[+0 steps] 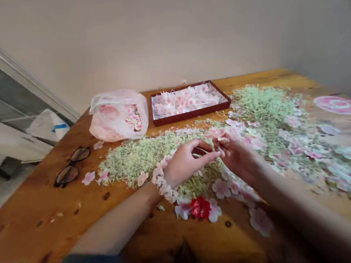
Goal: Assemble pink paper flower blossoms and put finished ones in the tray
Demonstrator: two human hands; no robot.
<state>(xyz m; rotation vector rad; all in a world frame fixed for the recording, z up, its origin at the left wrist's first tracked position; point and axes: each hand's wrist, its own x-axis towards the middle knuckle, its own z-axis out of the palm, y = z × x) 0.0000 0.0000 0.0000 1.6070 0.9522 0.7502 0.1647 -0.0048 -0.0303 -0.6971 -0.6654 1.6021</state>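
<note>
My left hand (186, 161) and my right hand (238, 156) meet over a wooden table (47, 218), fingertips pinched together on something small I cannot make out. A bracelet of pale pink beads (164, 186) circles my left wrist. Under the hands lie pink fabric flowers (221, 187) and a heap of pale green shreds (140, 155). A single red flower (200, 207) lies just in front of my left wrist.
A dark red tray (192, 112) filled with pink flowers stands at the back. A plastic bag (118, 114) of pink flowers sits to its left. Dark-framed glasses (71, 165) lie at the left. A pink round disc (337, 104) lies far right.
</note>
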